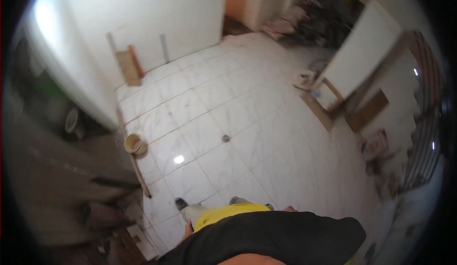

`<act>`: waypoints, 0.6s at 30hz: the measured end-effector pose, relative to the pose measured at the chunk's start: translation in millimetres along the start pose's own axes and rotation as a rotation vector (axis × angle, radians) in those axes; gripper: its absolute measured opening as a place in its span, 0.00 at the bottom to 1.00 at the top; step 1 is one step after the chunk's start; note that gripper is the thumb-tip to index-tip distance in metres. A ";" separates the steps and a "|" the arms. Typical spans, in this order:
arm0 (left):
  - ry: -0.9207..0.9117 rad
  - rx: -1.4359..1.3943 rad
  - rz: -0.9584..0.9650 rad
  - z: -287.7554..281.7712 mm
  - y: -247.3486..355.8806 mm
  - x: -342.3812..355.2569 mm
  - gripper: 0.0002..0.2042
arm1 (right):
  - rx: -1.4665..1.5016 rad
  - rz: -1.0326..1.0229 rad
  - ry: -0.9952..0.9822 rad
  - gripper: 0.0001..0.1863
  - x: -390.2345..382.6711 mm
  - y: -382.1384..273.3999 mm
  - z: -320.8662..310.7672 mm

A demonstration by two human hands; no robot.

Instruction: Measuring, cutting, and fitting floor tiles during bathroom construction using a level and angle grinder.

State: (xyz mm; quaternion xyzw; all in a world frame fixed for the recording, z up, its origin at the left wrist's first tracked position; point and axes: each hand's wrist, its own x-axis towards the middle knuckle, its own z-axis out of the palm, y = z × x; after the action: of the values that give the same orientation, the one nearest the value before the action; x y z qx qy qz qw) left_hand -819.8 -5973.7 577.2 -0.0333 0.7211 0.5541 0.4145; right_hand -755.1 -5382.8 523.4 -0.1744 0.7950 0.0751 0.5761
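My left hand (187,230) hangs low beside my yellow garment (231,212). A small dark patch shows against it, too unclear to name, and its fingers are not clear. Only a sliver of my right hand (289,209) shows past the black cloth of my top (281,234); its fingers are hidden. Neither hand visibly touches anything on the floor. Ahead of my feet, a small dark round object (226,138) lies on the white tiled floor (219,98). My dark left shoe (181,203) stands on the tiles.
A beige bucket (135,144) stands at the left beside a long wooden strip (138,174). Boards (128,67) lean on the far wall. Sacks and rubble (304,22) fill the far-right opening. A stair railing (421,122) and a brown board (369,110) are at the right.
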 end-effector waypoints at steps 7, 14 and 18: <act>-0.119 -0.065 -0.421 -14.6 195.4 149.6 0.17 | 1.776 0.544 0.232 0.08 2.4 62.0 -14.2; 0.145 -0.444 0.373 35.0 482.6 357.0 0.08 | 1.505 0.432 0.320 0.11 32.3 196.3 -86.0; -0.007 -0.463 0.813 52.2 720.8 363.1 0.18 | 2.195 0.616 0.340 0.14 5.9 249.8 -126.5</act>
State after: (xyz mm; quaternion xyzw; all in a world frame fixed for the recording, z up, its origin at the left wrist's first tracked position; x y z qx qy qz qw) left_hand -1393.8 -5504.7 900.6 0.1624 0.5316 0.8180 0.1479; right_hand -960.2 -5192.7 538.6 0.6145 0.5084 -0.5443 0.2604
